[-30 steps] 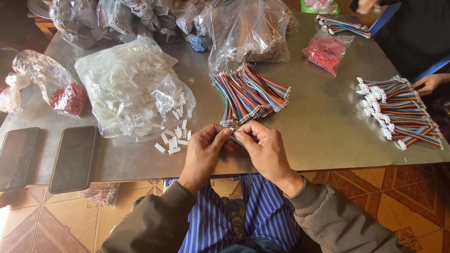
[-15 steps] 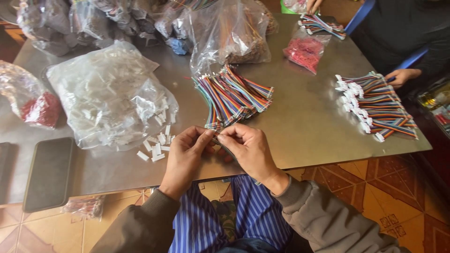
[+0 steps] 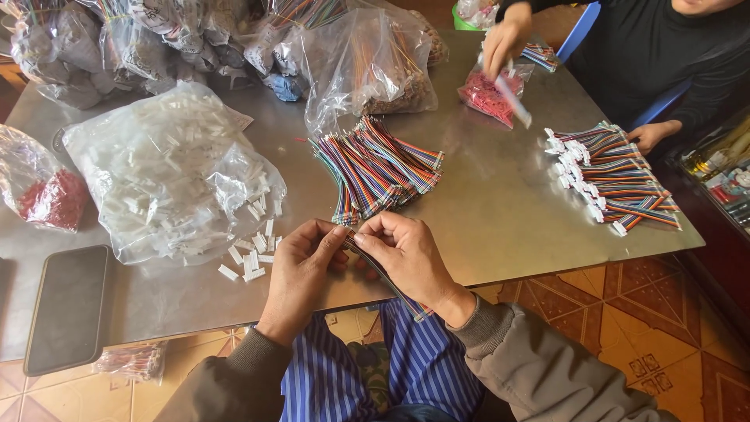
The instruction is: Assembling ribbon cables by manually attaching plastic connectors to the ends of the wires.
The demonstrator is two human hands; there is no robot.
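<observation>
My left hand [image 3: 303, 264] and my right hand [image 3: 406, 254] meet at the near edge of a steel table [image 3: 500, 211]. Both pinch one flat rainbow ribbon cable [image 3: 391, 283]; its free end hangs toward my lap. Whether a white connector sits between my fingertips is hidden. Just beyond my hands lies a pile of rainbow ribbon cables [image 3: 376, 166]. Loose white plastic connectors [image 3: 251, 254] lie to the left of my left hand, spilled from a clear bag of white connectors [image 3: 168, 173].
Another person's hand [image 3: 506, 39] works over a bag of red parts [image 3: 488, 92] at the far right; their other hand [image 3: 651, 134] rests by finished cables with white connectors [image 3: 609, 176]. A dark phone [image 3: 69, 306] lies at the left. Several full bags line the back.
My hands stay together on the cable at the table edge. The other person's hand has come into view over the bag of red parts. The camera view shifted slightly.
</observation>
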